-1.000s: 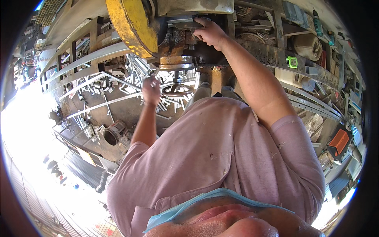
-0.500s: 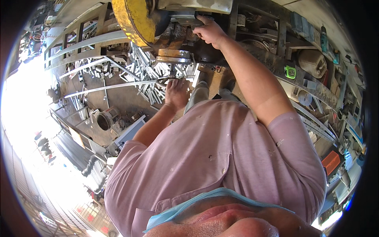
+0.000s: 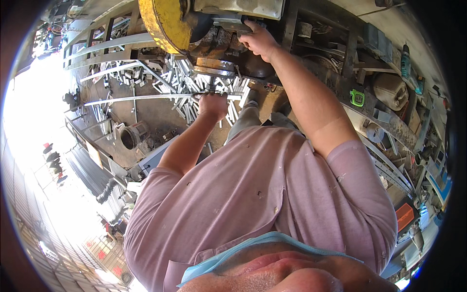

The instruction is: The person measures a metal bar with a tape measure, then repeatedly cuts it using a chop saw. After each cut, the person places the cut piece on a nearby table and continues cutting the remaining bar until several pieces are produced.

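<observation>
My left hand (image 3: pixel 212 105) is closed over the dark handwheel (image 3: pixel 196 97) at the near end of a threaded screw (image 3: pixel 212 82). This screw runs into the round metal vise jaw (image 3: pixel 213 67) of a cut-off saw with a scuffed yellow blade guard (image 3: pixel 163 27). Farther up, my right hand (image 3: pixel 260 43) is bent around the right end of a grey metal bar (image 3: pixel 226 23), just below the saw's pale housing (image 3: pixel 243 6). Its index finger reaches up along the bar's end; the other fingers are curled and partly hidden.
Cut metal tube pieces (image 3: pixel 180 78) lie heaped on the floor below the saw. A long metal strip (image 3: pixel 136 99) stretches left from near the handwheel. A bucket (image 3: pixel 132 136) stands at left. A green tape measure (image 3: pixel 357 98) and a jerrycan (image 3: pixel 390 91) sit on the right-hand bench.
My left hand has turned on the handwheel, from fingers spread over it to a closed fist with the knuckles upward. The right hand stays at the bar's end. The view has shifted slightly.
</observation>
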Tool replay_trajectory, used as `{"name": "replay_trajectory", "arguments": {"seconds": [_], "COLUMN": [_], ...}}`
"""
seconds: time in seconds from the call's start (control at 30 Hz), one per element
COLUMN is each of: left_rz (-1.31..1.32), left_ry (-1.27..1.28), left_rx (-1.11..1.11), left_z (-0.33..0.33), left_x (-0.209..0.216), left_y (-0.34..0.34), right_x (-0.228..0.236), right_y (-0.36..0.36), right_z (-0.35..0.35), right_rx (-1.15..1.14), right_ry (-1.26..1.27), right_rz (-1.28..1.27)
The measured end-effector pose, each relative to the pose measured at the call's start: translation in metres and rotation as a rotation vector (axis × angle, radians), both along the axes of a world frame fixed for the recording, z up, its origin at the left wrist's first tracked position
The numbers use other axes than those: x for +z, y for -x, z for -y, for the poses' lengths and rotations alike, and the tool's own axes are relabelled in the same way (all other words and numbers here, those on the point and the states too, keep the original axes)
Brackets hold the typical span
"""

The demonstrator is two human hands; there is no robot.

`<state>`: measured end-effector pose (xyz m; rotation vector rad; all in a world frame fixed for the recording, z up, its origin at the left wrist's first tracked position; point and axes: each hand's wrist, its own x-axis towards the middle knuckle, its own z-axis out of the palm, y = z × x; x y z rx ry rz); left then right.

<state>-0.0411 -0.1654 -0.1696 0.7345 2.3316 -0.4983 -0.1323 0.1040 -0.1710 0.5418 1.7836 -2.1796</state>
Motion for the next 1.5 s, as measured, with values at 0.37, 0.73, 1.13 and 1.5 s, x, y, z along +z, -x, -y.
{"name": "replay_trajectory", "arguments": {"seconds": [0.37, 0.73, 1.13, 1.5], "left_rz": [-0.091, -0.08, -0.028, -0.068], "left_ry": [-0.066, -0.256, -0.289, -0.459], "left_rx": [-0.022, -0.102, -0.109, -0.091], "left_z": [-0.001, 0.012, 0.01, 0.008], "left_x": [-0.029, -0.038, -0.045, -0.06], "left_y": [-0.011, -0.01, -0.007, -0.015], "right_x": [0.014, 0.001, -0.014, -0.009], "right_y": [0.018, 0.014, -0.221, -0.267], "right_z": [0.002, -0.011, -0.093, -0.087], "right_rx": [-0.262, -0.645, -0.921, -0.904], "right_ry": [0.313, 0.561, 0.387, 0.144], "right_rz": [0.109, 0.099, 0.321, 0.313]}}
